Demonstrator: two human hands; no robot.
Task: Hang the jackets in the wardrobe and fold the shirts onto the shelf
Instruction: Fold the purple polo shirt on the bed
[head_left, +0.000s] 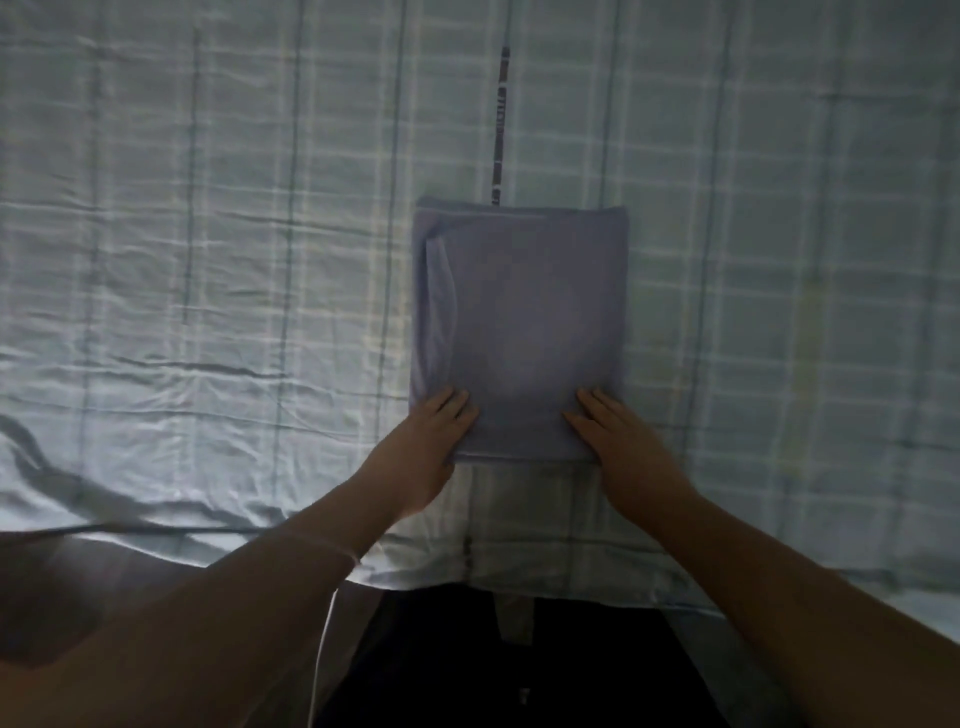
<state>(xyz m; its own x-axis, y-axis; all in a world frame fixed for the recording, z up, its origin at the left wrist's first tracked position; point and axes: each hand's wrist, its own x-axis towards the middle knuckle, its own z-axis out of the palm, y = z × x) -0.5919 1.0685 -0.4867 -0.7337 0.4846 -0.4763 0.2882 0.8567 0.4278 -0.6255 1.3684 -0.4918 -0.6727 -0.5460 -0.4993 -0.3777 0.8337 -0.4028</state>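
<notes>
Left grip (423, 447) and right grip (623, 447) lie flat, fingers straight, on the folded shirt (524, 322) beneath them; best smoothed evenly outward, keeping edges square.

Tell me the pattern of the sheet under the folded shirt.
Checked: pale bluish sheet with light and darker lines; head view.
</notes>
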